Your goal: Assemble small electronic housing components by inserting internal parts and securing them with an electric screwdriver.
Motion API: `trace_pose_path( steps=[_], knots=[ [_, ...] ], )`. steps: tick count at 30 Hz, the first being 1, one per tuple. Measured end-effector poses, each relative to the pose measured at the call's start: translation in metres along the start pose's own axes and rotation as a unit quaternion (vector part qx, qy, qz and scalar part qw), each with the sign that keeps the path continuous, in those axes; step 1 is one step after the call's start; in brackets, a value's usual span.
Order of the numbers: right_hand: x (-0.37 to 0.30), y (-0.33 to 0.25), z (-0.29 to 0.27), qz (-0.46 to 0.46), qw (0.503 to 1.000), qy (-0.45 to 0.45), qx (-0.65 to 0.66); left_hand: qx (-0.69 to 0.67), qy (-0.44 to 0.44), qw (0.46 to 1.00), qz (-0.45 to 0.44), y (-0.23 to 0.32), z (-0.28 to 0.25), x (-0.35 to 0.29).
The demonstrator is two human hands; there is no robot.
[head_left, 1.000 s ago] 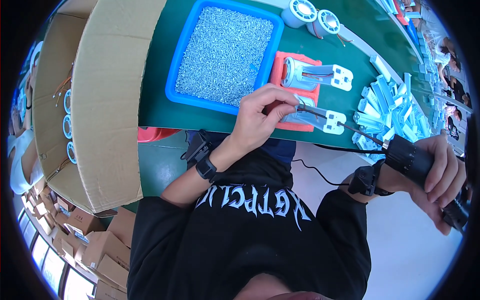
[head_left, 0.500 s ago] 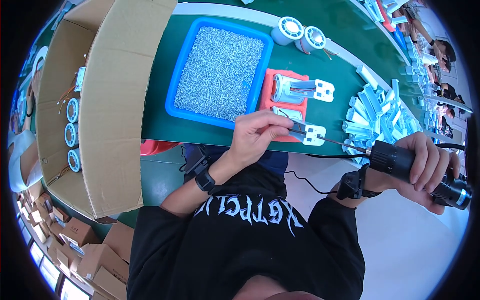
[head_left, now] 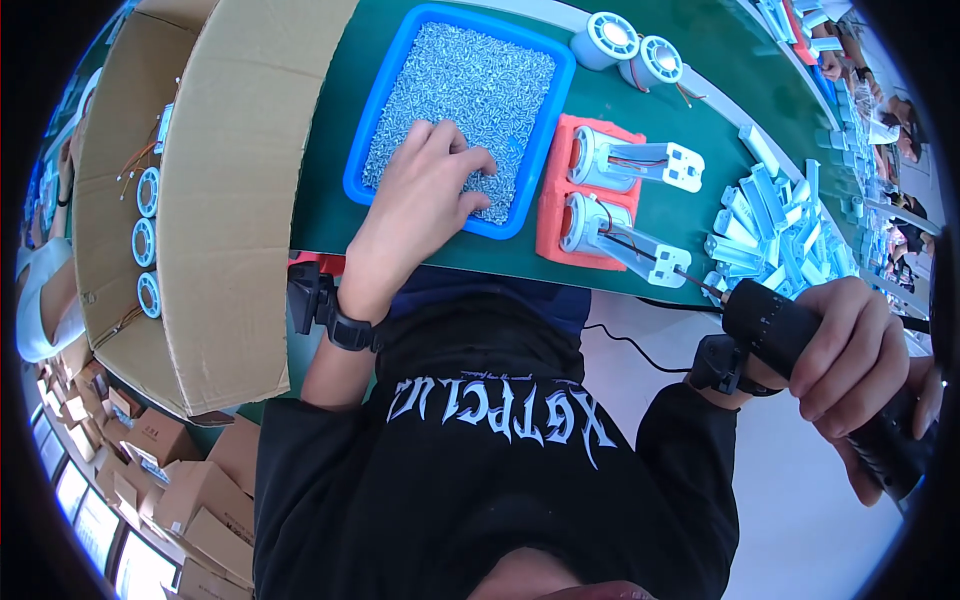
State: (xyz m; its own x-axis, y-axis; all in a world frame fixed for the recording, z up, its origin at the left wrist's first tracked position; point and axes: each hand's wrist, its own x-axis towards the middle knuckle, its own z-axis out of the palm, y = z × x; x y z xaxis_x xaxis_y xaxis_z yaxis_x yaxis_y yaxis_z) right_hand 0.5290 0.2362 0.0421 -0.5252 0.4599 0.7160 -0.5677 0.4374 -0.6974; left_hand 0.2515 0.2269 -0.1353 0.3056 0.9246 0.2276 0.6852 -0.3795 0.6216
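My left hand hovers low over the small metal screws in a blue tray. Its fingers are curled but apart, and no screw shows between them. On the right, my right hand is wrapped around a black electric screwdriver. The long thin bit points left, along the white bracket of the nearer white cylindrical motor unit. Where the bit's tip ends is hard to make out. A second motor unit with bracket lies beside it, both seated in a red holder.
An open cardboard box with several round white units stands at left. Two white motor units sit beyond the holder. White brackets are heaped at right. A black cable hangs by the table edge. Other people work at far right.
My left hand has left the screwdriver bit and moved left into the screw tray, its fingers opening. My right hand still holds the screwdriver, slightly lower. The view has shifted a little.
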Motion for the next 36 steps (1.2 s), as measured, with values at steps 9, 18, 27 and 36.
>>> trace_pose_path(
  steps=[9,18,27,36],
  knots=[
    [0.002,-0.001,-0.005,0.039,0.997,-0.058,0.012,-0.051,-0.045,0.997,-0.028,-0.008,0.001,0.003],
    [-0.001,0.001,-0.006,0.050,0.996,-0.070,0.006,-0.158,0.045,0.986,-0.032,0.000,0.002,0.003],
    [0.005,0.019,-0.006,0.016,0.989,-0.126,0.081,-0.284,0.124,0.949,0.053,0.052,0.053,-0.008],
    [-0.001,0.023,-0.005,0.005,0.995,-0.076,0.070,-0.457,0.035,0.886,-0.072,0.062,0.064,-0.005]
  ],
)
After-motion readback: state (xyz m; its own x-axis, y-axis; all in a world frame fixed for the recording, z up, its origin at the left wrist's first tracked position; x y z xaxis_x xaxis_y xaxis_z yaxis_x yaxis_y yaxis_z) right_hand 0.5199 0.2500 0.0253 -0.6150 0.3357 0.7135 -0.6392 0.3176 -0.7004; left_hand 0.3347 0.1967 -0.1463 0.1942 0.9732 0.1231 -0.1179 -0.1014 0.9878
